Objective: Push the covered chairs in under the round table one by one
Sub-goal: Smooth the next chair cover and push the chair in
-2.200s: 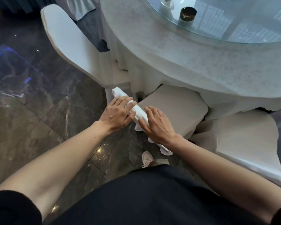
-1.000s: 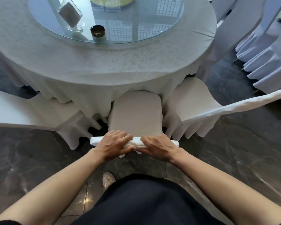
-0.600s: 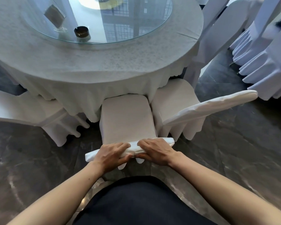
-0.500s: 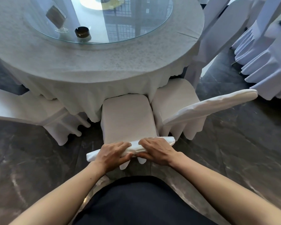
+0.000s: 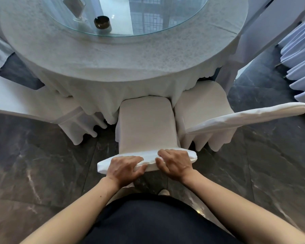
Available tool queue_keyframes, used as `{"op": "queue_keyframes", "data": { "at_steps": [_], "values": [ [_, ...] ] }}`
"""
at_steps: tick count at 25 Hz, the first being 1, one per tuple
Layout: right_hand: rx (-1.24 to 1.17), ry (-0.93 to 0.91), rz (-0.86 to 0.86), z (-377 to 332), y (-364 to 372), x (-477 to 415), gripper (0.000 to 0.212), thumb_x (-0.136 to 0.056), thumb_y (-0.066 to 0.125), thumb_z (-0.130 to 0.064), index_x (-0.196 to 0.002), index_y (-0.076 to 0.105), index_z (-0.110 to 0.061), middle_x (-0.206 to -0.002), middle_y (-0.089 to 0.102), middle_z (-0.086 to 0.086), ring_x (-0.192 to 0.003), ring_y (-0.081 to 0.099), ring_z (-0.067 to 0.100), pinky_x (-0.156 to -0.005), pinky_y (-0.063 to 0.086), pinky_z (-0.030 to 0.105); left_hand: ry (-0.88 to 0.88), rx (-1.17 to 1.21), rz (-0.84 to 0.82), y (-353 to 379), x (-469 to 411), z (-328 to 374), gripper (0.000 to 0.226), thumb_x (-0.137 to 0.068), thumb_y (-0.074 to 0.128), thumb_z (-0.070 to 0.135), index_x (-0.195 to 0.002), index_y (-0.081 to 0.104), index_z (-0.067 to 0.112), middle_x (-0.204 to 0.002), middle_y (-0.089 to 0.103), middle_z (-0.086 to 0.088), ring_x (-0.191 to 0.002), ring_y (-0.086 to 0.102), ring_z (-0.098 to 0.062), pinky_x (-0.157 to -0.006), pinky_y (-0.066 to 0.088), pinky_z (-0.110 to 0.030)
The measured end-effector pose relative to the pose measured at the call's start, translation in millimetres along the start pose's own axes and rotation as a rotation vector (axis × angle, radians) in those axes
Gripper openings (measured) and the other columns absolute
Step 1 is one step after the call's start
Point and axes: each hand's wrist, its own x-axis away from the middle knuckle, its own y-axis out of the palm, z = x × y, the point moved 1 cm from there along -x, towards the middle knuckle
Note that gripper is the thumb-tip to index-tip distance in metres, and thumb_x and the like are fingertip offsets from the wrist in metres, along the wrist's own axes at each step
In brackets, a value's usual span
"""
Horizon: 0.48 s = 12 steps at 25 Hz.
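I am looking down at the covered chair (image 5: 146, 124) directly in front of me, and both hands are clamped on the top of its backrest (image 5: 149, 160). My left hand (image 5: 124, 167) grips the left half, with its fingers curled over the top edge and the thumb tucked against the near side of the white cover. My right hand (image 5: 174, 164) grips the right half the same way, and the two thumbs nearly meet in the middle. The far edge of the chair's seat meets the hanging hem of the tablecloth (image 5: 99, 85) on the round table (image 5: 113, 60), while most of the seat shows outside the cloth. A neighbouring chair (image 5: 201, 104) stands just beside it on the right, turned at an angle. An ashtray (image 5: 102, 22) sits on the glass turntable (image 5: 165, 14).
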Motion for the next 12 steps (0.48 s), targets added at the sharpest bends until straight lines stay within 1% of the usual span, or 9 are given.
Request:
{"op": "queue_keyframes", "data": {
  "at_steps": [3,7,9,12],
  "values": [
    [0.022,0.012,0.067,5.7,5.8,-7.5,0.046,-0.096,0.031,-0.046,-0.07,0.057,-0.018,-0.056,0.056,-0.002,-0.046,0.052,0.02,-0.045,0.026,0.026,0.062,0.0,0.04,6.1,-7.9,-10.9,0.05,-0.096,0.037,0.055,-0.076,0.07,0.024,-0.067,0.069,0.007,-0.056,0.065,-0.019,-0.048,0.048,-0.029],
    [0.038,0.033,0.093,13.2,9.1,-41.1,0.04,-0.092,0.037,-0.043,-0.069,0.056,-0.017,-0.055,0.055,-0.002,-0.046,0.052,0.021,-0.045,0.027,0.026,0.101,-0.012,0.076,5.3,-36.2,-30.8,0.054,-0.098,0.033,0.056,-0.075,0.07,0.024,-0.062,0.066,0.006,-0.052,0.061,-0.019,-0.048,0.045,-0.027],
    [0.029,0.036,0.101,14.0,10.9,-57.8,0.044,-0.095,0.033,-0.044,-0.069,0.056,-0.016,-0.055,0.055,-0.002,-0.046,0.052,0.021,-0.046,0.025,0.026,0.117,-0.002,0.082,3.7,-50.7,-44.4,0.056,-0.098,0.031,0.056,-0.074,0.07,0.023,-0.063,0.067,0.006,-0.053,0.062,-0.02,-0.048,0.046,-0.027],
    [0.02,0.037,0.117,9.2,15.3,-77.8,0.055,-0.099,0.021,-0.047,-0.068,0.056,-0.016,-0.055,0.054,-0.002,-0.045,0.052,0.021,-0.046,0.024,0.026,0.115,0.008,0.081,0.7,-65.1,-64.5,0.056,-0.097,0.032,0.056,-0.074,0.07,0.022,-0.065,0.068,0.005,-0.054,0.063,-0.021,-0.048,0.049,-0.029]
  ]
}}
